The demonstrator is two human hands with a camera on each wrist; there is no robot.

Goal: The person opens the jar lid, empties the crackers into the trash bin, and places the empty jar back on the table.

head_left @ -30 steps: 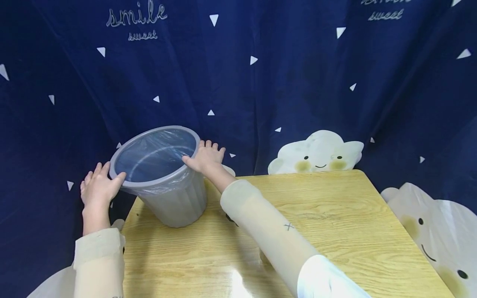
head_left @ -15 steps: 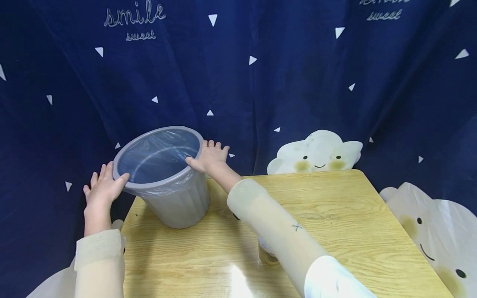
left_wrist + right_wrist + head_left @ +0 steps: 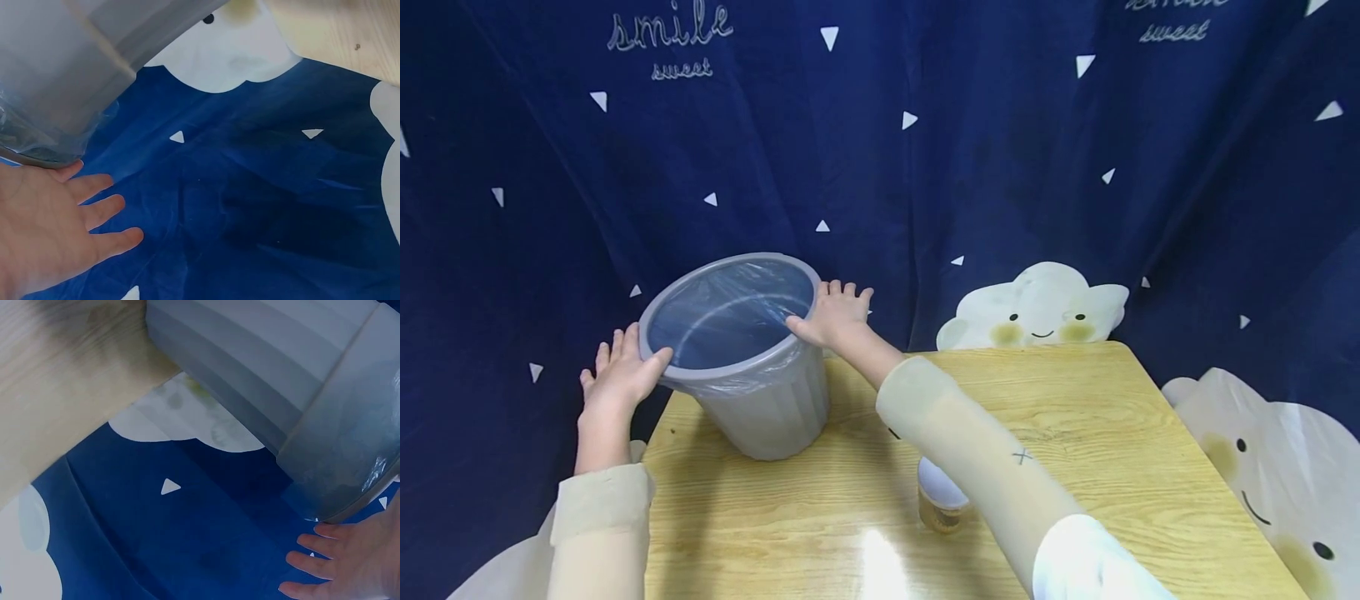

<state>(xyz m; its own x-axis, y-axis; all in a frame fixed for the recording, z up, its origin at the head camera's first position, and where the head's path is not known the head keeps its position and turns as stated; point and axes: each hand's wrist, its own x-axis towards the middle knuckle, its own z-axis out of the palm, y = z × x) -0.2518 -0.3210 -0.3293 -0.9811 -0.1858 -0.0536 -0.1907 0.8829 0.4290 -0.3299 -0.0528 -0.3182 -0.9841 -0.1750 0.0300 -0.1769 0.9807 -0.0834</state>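
A grey trash can (image 3: 775, 417), lined with a clear plastic bag (image 3: 760, 385), stands at the far left of the wooden table. Its round mouth faces up. On the left side of the rim rests my left hand (image 3: 622, 372), fingers straight and spread, thumb over the edge. My right hand (image 3: 835, 317) touches the opposite side of the rim in the same way, its thumb reaching over the edge. Both wrist views show straight fingers beside the can's rim, with the left palm (image 3: 47, 228) and right palm (image 3: 369, 556) visible.
A small jar or cup with a white top (image 3: 942, 492) stands on the wooden table (image 3: 760, 525), partly hidden by my right forearm. A dark blue curtain (image 3: 1000, 167) with white triangles and clouds hangs behind the table and at its sides.
The trash can and both hands have shifted a little to the right together. My right forearm has moved right too, uncovering more of the white-topped jar or cup.
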